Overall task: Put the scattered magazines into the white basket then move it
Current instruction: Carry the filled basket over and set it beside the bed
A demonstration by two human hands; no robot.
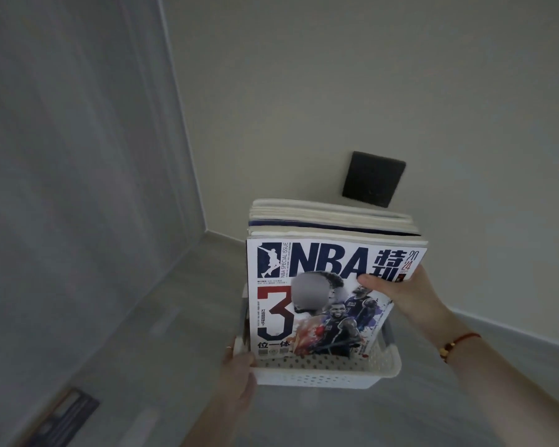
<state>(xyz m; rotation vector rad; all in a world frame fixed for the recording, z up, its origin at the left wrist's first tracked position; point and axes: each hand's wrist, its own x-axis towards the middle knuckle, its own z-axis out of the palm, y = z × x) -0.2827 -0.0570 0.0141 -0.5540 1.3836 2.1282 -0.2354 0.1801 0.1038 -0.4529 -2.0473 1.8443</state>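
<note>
While the left hand point(238, 380) clasps the white basket point(329, 375) rim, the right hand point(400, 290) pinches the front magazine point(320, 295) upright inside it.

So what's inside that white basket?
The white basket holds a stack of magazines standing upright, an NBA issue in front. Covers behind it and the basket floor are hidden.

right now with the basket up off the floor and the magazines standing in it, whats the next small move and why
Probably ease the white basket down toward the floor by the wall corner, keeping it level. The left hand grips only its near-left corner, while the right hand steadies the front NBA magazine. The magazine stack stands far above the rim, so a tilt could tip it out.
</note>
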